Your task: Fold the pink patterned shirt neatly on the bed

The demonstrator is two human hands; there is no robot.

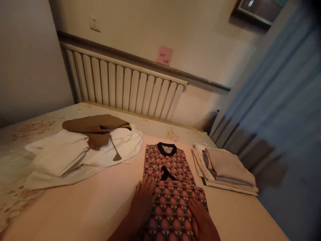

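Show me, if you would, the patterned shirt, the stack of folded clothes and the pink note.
Patterned shirt (pixel 174 201): head view, on the printed cloth near its middle.
Stack of folded clothes (pixel 229 166): head view, on its top layer.
Pink note (pixel 165 55): head view, at its centre.

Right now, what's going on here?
A person's left grip and right grip rest open on a pink-and-black patterned garment with a black collar, one at each side edge. It lies partly folded, collar away from the person. Loose white cloth and brown cloth lie left; a stack of folded pale clothes sits right.
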